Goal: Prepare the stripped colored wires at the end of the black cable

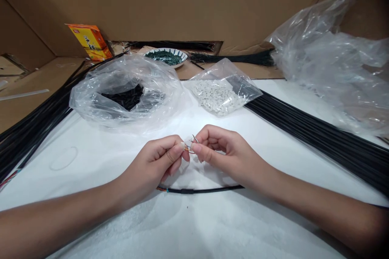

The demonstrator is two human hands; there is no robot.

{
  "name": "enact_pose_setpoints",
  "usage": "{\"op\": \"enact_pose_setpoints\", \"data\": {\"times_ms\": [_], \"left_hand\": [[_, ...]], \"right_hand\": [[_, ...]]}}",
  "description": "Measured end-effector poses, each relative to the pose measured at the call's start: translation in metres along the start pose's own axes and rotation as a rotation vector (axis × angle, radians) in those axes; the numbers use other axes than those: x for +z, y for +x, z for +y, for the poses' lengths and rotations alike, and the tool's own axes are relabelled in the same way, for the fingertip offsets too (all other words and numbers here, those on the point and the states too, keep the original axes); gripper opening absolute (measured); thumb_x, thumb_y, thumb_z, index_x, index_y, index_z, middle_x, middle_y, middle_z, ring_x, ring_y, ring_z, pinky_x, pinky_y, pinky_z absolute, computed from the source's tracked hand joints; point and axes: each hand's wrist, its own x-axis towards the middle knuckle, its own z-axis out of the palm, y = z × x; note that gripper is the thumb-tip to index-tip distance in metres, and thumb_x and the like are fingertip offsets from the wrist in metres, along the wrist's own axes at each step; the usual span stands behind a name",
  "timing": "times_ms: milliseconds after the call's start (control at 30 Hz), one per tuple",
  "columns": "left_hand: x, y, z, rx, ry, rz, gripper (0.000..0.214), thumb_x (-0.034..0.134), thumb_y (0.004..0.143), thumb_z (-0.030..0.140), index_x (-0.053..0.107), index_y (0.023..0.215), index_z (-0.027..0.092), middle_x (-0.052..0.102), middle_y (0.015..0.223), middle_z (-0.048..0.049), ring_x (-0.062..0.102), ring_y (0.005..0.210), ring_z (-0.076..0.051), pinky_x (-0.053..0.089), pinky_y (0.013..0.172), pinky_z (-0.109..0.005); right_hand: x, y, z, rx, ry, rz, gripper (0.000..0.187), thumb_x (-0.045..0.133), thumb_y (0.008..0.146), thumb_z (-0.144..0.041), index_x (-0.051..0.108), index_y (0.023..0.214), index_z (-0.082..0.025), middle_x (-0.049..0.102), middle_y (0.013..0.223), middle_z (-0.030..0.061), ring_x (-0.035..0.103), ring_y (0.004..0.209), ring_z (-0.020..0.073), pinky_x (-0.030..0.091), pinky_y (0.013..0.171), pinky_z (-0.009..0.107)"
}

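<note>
Both my hands meet at the middle of the white table [91,158]. My left hand [158,162] pinches the thin bared wire ends [191,144] between thumb and forefinger. My right hand [221,149] pinches the same wire ends from the other side, fingers curled. A black cable [200,190] runs in a curve on the table beneath both hands, with coloured inner wires showing at its left end.
A clear bag of black parts [127,97] lies behind left, and a clear bag of small white parts [219,95] behind right. Black cable bundles [319,133] cross the right and left sides. A bowl of dark green bits [166,56], an orange box [91,40] and crumpled plastic [334,60] stand farther back.
</note>
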Motion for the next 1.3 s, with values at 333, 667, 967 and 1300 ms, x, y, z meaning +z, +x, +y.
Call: {"op": "enact_pose_setpoints", "data": {"times_ms": [333,667,967,1300], "left_hand": [[-0.0016,-0.0009,-0.0019,0.001,-0.009,-0.005,0.033,0.046,0.093,0.043,0.055,0.078,0.015,0.040,0.050,0.0069,0.033,0.043,-0.002,0.024,0.041,-0.014],[-0.0006,-0.0002,-0.0016,-0.011,-0.048,-0.004,0.033,0.048,0.092,0.044,0.054,0.076,0.015,0.040,0.049,0.0071,0.032,0.042,-0.002,0.024,0.041,-0.014],[-0.0010,-0.0006,-0.0018,-0.007,-0.050,-0.015,0.031,0.047,0.092,0.041,0.055,0.079,0.015,0.041,0.049,0.0070,0.032,0.042,-0.002,0.024,0.040,-0.014],[-0.0009,0.0012,-0.0008,0.015,-0.045,-0.021,0.032,0.047,0.093,0.042,0.054,0.076,0.015,0.040,0.048,0.0070,0.031,0.041,-0.002,0.023,0.040,-0.014]], "right_hand": [[-0.0011,-0.0012,0.0016,0.048,0.044,-0.019,0.025,0.061,0.084,-0.041,0.059,0.088,-0.016,0.059,0.080,-0.0022,0.048,0.066,0.0021,0.037,0.056,0.014],[-0.0008,-0.0014,0.0018,0.041,-0.070,-0.018,0.029,0.058,0.084,-0.047,0.056,0.087,-0.018,0.060,0.082,-0.0010,0.054,0.075,0.0073,0.043,0.065,0.020],[-0.0021,0.0006,0.0025,0.057,-0.058,0.012,0.033,0.059,0.083,-0.049,0.052,0.086,-0.017,0.059,0.081,-0.0009,0.051,0.066,0.0053,0.041,0.060,0.019],[-0.0027,0.0001,0.0028,0.031,-0.048,-0.003,0.032,0.062,0.081,-0.046,0.051,0.081,-0.017,0.059,0.077,-0.0015,0.053,0.063,0.0052,0.043,0.058,0.018]]}}
